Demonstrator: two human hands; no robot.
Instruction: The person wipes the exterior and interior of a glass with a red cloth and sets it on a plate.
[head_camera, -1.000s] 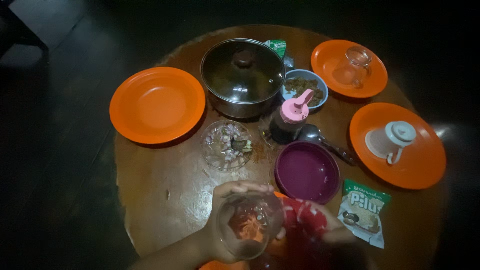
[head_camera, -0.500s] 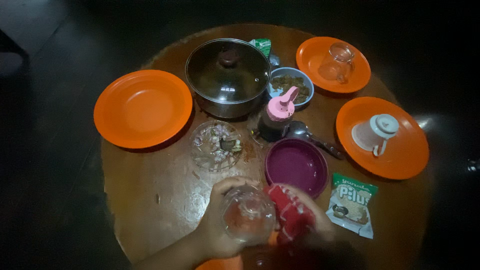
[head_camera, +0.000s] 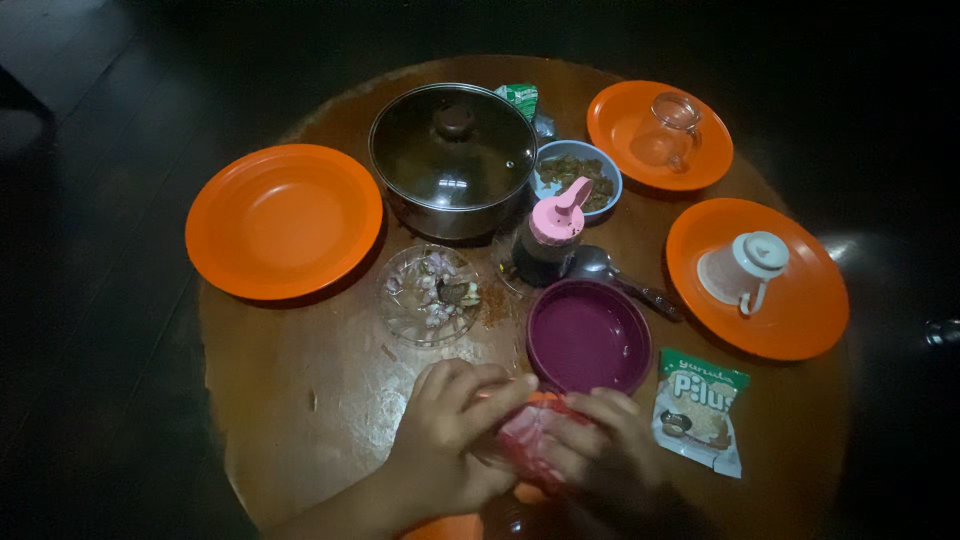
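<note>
Low over the near edge of the round wooden table (head_camera: 320, 390), my two hands meet. My left hand (head_camera: 450, 445) curls around a clear glass cup, which its fingers almost wholly hide. My right hand (head_camera: 605, 450) presses a red patterned cloth (head_camera: 530, 440) against that cup. Just beyond them stand a purple bowl (head_camera: 588, 335) and a glass dish of chopped shallots (head_camera: 430, 293).
A lidded steel pot (head_camera: 452, 158), a blue bowl of brown food (head_camera: 578, 175), a pink-capped bottle (head_camera: 550, 235) and a spoon (head_camera: 600, 265) fill the middle. Orange plates lie left (head_camera: 283, 220), far right under a glass mug (head_camera: 670, 130), and right under an upturned white cup (head_camera: 745, 270). A snack packet (head_camera: 700, 410) lies right.
The glass cup, held up with its mouth toward me a second ago, has come down and turned. My left hand now covers it, and the cloth is bunched between both hands.
</note>
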